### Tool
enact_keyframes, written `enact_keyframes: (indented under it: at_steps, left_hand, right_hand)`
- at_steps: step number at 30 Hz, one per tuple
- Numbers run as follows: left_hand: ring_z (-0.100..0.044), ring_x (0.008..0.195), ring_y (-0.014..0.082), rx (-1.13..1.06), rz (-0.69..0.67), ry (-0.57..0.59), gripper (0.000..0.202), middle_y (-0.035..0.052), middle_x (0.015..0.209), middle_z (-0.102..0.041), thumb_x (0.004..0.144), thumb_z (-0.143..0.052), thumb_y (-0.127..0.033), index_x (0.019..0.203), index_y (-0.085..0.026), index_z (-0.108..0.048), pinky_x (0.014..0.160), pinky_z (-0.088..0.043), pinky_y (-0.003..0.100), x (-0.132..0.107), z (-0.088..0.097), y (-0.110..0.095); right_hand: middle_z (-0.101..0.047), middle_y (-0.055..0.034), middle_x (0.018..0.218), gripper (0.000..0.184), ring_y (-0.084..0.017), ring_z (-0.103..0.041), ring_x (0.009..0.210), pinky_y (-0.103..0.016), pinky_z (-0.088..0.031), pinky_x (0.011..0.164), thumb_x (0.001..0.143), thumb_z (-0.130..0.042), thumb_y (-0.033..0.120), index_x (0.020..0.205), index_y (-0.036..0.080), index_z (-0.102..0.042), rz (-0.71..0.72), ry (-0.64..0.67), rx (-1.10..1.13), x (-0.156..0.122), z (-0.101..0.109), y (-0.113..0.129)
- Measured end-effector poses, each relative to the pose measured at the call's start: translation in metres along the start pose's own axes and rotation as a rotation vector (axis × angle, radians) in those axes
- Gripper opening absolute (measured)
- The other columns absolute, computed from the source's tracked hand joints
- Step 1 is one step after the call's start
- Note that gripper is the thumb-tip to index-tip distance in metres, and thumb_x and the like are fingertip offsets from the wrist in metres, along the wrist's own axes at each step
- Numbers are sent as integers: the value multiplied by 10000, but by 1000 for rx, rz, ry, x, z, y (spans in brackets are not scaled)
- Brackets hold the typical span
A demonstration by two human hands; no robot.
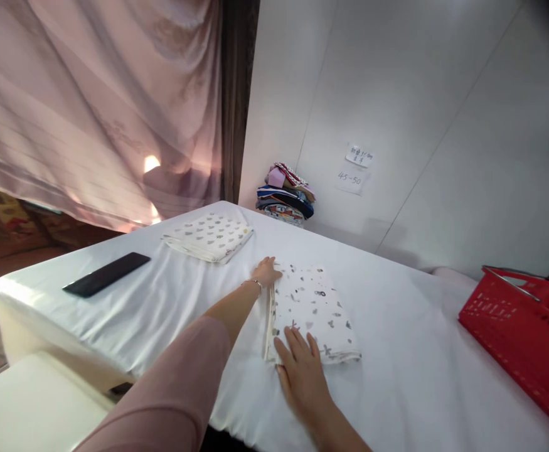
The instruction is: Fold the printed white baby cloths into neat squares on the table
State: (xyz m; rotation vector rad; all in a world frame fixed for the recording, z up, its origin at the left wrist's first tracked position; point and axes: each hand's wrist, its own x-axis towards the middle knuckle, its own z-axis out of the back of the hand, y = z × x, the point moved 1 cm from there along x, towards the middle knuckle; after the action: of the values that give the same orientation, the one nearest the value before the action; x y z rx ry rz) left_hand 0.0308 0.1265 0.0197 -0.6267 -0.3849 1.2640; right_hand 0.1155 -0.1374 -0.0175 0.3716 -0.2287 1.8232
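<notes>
A folded white cloth (309,301) with small grey and dark prints lies flat on the white-covered table (396,351) in front of me. At its far left corner rests my left hand (265,272), fingers stretched out and thumb apart, with a bracelet at the wrist. My right hand (303,373) lies flat on the near edge of the same cloth, its fingers spread. Further back and to the left is a second folded white cloth (211,235) with rows of grey prints.
A black flat object (107,274) lies on the table's left side. The red plastic basket (519,333) stands at the right. Behind the table's far edge is a stack of folded fabrics (286,194) against the white wall (425,94). A pink curtain (100,94) hangs at left.
</notes>
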Motion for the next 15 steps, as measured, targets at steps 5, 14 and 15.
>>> enact_keyframes:
  at_steps: [5,14,15]
  left_hand:
    - [-583,1011,216,-6,-1,82,477,99,1143,-603,756,-634,-273,1203,-161,-514,872,-453,387,20,8,-6]
    - [-622,719,167,-98,165,-88,504,44,820,-670,684,-583,-179,1182,-151,-518,569,-433,226,-30,55,46]
    - [-621,720,169,-103,192,-109,506,52,814,-669,683,-580,-186,1182,-139,-514,565,-431,226,-41,59,55]
  right_hand:
    - [-357,-40,1447,463,-228,-269,1344,-467,-181,1078,877,-462,224,1332,298,-413,15,28,-1,0,1,-2]
    - [-399,-52,1420,471,-208,-289,1332,-454,-178,1097,834,-455,169,1297,257,-455,167,189,106,7,19,-31]
    - [-410,-55,1412,470,-207,-299,1327,-462,-167,1099,828,-450,155,1287,253,-464,175,203,119,6,22,-35]
